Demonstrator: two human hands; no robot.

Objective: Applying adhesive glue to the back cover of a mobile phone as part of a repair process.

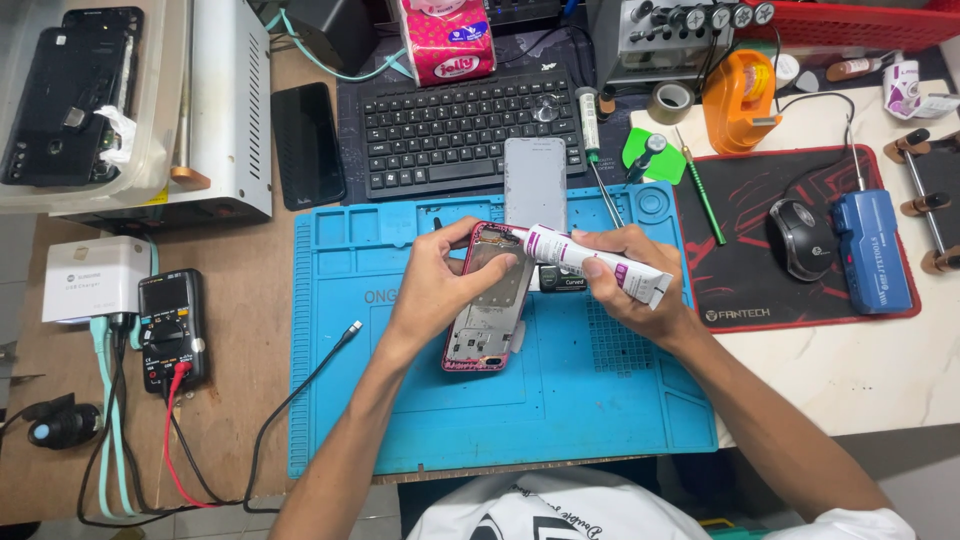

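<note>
My left hand (437,283) grips an opened phone body with a red frame (488,318), held tilted over the blue work mat (400,400). My right hand (625,275) holds a white and purple glue tube (590,262), its thin tip touching the phone frame's upper edge. A grey phone panel (535,183) lies flat just beyond the hands, across the mat's far edge. A small dark box (560,280) sits under the tube.
A black keyboard (465,130) lies behind the mat. At the right are a mouse (800,240) on a red-edged pad, a blue tool (872,252), an orange tape holder (740,100) and a green screwdriver (703,195). A multimeter (172,328) and a black phone (307,145) are at left.
</note>
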